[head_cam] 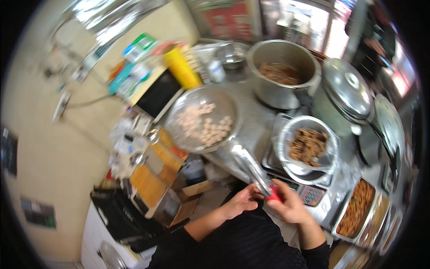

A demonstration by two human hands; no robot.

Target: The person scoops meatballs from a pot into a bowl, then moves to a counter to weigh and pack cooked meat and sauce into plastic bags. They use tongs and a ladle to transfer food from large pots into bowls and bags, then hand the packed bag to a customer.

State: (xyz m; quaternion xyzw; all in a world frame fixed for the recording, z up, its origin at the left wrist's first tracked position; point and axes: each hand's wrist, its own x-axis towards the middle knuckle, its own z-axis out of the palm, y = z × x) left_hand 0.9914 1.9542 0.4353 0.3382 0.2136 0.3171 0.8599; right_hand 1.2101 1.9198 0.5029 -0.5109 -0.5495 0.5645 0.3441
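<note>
My right hand (289,203) grips metal kitchen tongs (250,164) by their red handle end. The tongs point up and away from me, with the tips near the rim of a wide steel bowl (235,104) holding pale pinkish pieces (215,129). Beside the handle, my left hand (239,203) has its fingers partly curled; whether it grips the tongs is not clear. Just beyond my right hand, a steel bowl (332,164) lined with clear plastic holds brown cooked meat pieces (307,146). This bowl rests on a digital scale (312,195) with a keypad.
A large open pot (285,97) of brown food stands at the back, a lidded pot (339,104) to its right. Metal trays of shredded brown food (356,208) line the right edge. At left are cardboard boxes (181,215) and a yellow cylinder (183,69). A person (369,43) stands beyond.
</note>
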